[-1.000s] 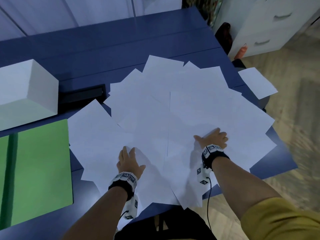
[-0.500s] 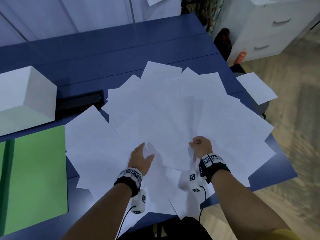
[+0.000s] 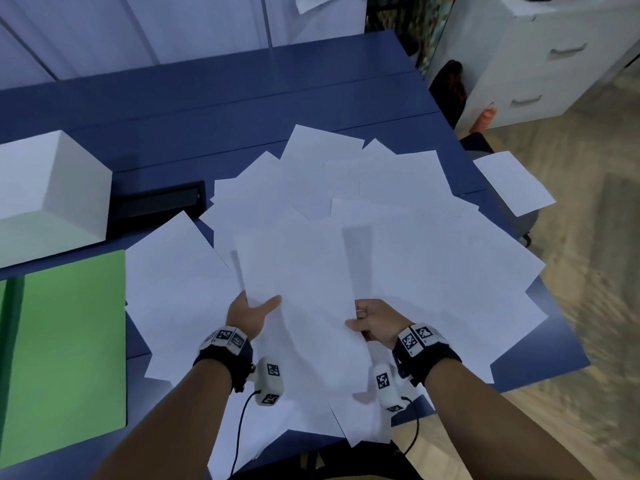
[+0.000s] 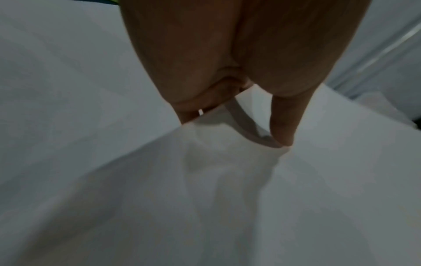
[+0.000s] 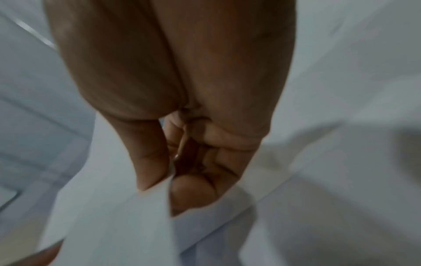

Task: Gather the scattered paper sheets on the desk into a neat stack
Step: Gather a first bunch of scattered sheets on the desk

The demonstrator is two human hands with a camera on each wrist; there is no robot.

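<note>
Both hands hold a lifted sheet (image 3: pixel 304 289) above the pile of loose sheets (image 3: pixel 433 271) that fans across the blue worktop (image 3: pixel 242 98). The left hand (image 3: pixel 247 315) grips its left edge, thumb on top; its fingers go under the paper and are hidden. The right hand (image 3: pixel 375 322) pinches the right edge with curled fingers (image 5: pixel 193 194), thumb against forefinger in the right wrist view. Whether one sheet or several are held cannot be told; both wrist views are blurred and show little but white paper.

The pile overhangs the worktop's near edge and its right edge. One separate sheet (image 3: pixel 512 181) lies past the right edge on something hidden beneath it. A white box (image 3: pixel 52 192), cut off at the left, a black slot (image 3: pixel 156 202) and a green folder (image 3: pixel 69 341) border the pile on the left. The far worktop is bare blue.
</note>
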